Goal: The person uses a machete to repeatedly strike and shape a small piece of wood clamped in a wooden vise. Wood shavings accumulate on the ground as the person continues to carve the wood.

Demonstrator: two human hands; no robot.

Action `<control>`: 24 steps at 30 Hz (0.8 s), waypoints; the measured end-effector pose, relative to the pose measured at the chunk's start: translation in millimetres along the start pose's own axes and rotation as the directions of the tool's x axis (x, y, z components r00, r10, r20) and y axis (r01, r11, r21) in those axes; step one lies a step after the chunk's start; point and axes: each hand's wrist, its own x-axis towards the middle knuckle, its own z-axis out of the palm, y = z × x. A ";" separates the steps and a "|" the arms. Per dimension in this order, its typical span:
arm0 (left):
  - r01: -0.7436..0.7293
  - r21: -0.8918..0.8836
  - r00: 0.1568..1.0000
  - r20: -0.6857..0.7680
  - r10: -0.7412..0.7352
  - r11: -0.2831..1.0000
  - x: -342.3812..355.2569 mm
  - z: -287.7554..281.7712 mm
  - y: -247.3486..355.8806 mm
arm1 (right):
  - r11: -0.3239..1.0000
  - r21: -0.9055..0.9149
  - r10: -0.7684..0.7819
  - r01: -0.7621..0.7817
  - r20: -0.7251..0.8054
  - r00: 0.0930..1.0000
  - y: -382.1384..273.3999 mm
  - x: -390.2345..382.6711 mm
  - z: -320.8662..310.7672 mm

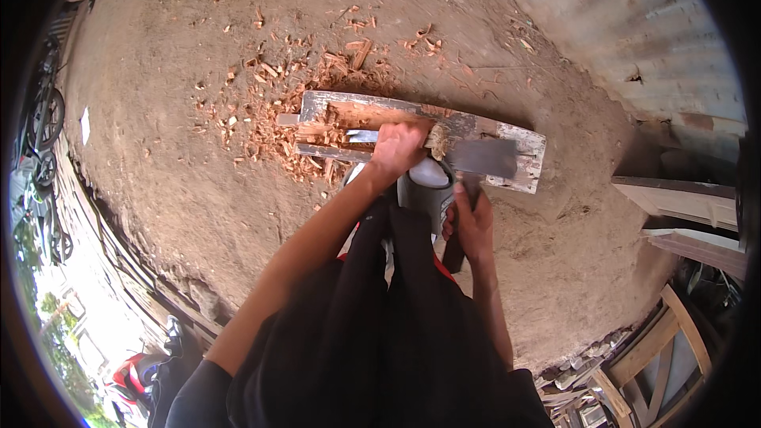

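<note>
A weathered wooden plank [499, 128] lies on the dirt in front of me, a long reddish hollow cut into its left half. My left hand [400, 147] is closed around a chisel [363, 135]; its pale metal blade points left over the hollow. Out of the fist's right side sticks the handle's frayed butt. My right hand [474, 226] grips the dark handle of a mallet [485, 157]. Its broad rectangular head, slightly blurred, hovers over the plank, just right of the chisel's butt and apart from it.
Wood chips [269, 71] litter the ground left of and beyond the plank. A corrugated metal sheet [634, 24] stands at the far right. Boards [682, 202] and a wooden frame [654, 349] are on the right side. Bicycles [49, 119] show at the far left.
</note>
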 end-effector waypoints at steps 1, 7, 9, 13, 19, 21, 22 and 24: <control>0.023 -0.003 1.000 0.018 -0.023 1.000 -1.7 0.7 -0.6 | 0.998 0.019 0.059 -0.060 0.045 0.997 -3.5 3.4 -4.6; 0.072 0.002 0.997 0.027 -0.072 0.997 -4.9 -1.9 2.1 | 0.890 0.456 0.034 0.012 -0.091 0.995 -29.0 4.4 2.9; 0.061 -0.021 0.998 0.003 -0.061 0.998 -5.5 -0.8 1.2 | 0.938 0.343 0.065 -0.046 -0.043 0.997 -22.5 8.7 14.6; 0.102 0.153 0.984 -0.157 -0.078 0.983 -15.8 5.1 -36.7 | 0.970 0.098 0.197 -0.223 0.222 0.955 -27.3 2.6 7.4; -0.020 0.061 0.999 -0.043 0.022 0.998 -32.7 -27.9 -21.2 | 0.947 0.272 0.156 -0.172 0.078 0.985 -43.0 -5.9 5.7; -0.154 0.015 0.986 -0.068 0.155 0.988 -30.4 -28.8 -5.3 | 0.948 0.264 0.172 -0.178 0.044 0.984 -47.5 -10.7 -3.9; -0.184 0.007 0.982 -0.040 0.185 0.983 -27.7 -28.6 3.3 | 0.950 0.250 0.183 -0.186 0.036 0.983 -48.4 -12.1 -9.1; -0.208 -0.033 0.978 -0.020 0.207 0.978 -22.1 -26.2 19.8 | 0.953 0.237 0.195 -0.188 -0.008 0.981 -49.6 -17.8 -14.2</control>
